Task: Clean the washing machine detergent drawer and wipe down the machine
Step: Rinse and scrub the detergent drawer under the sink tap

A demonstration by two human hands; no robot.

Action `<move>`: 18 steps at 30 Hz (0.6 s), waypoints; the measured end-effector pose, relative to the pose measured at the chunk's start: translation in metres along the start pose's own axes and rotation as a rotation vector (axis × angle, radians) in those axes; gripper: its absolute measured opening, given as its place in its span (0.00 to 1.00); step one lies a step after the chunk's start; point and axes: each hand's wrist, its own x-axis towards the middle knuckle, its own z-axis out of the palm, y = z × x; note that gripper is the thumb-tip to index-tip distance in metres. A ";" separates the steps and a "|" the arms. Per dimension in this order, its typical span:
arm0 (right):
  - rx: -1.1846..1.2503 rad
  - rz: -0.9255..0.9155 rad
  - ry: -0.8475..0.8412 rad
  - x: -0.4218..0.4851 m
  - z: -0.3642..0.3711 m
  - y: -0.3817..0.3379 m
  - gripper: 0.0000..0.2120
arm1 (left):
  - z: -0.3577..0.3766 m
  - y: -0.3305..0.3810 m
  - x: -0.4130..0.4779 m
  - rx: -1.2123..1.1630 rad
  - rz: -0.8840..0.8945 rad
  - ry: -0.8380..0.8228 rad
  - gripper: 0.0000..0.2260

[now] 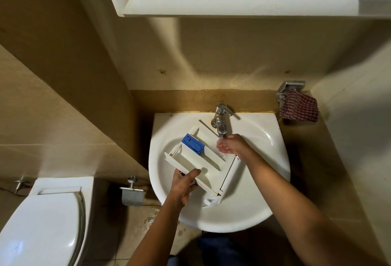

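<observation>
A white detergent drawer [209, 160] with a blue insert [193, 143] lies tilted across the white basin [264, 136]. My left hand [184, 185] grips the drawer's near long edge. Just under the chrome tap [221, 121], my right hand [231, 144] is held open over the drawer's far compartment, fingers spread in running water and nothing in it. Part of the drawer's right side is hidden by my right wrist.
A red checked cloth [299, 108] hangs on a metal holder at the right wall. To the left stand a toilet [42, 219] and a paper holder [132, 193]. Overhead juts a cabinet [232, 1]. Wet patches mark the floor below the basin.
</observation>
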 end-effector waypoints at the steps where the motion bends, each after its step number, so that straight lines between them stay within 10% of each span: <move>1: 0.195 0.031 0.001 -0.002 0.002 -0.002 0.05 | 0.000 0.000 -0.001 0.010 0.006 -0.008 0.20; 5: 0.893 0.227 -0.098 -0.006 0.009 -0.010 0.05 | 0.002 -0.001 -0.001 0.033 0.016 -0.007 0.21; 11: 1.049 0.247 -0.120 -0.013 0.019 -0.011 0.10 | 0.000 -0.001 0.000 0.026 0.011 -0.007 0.23; 18: -0.026 -0.120 -0.020 -0.039 0.045 0.005 0.08 | 0.000 -0.002 0.001 0.067 0.029 -0.040 0.22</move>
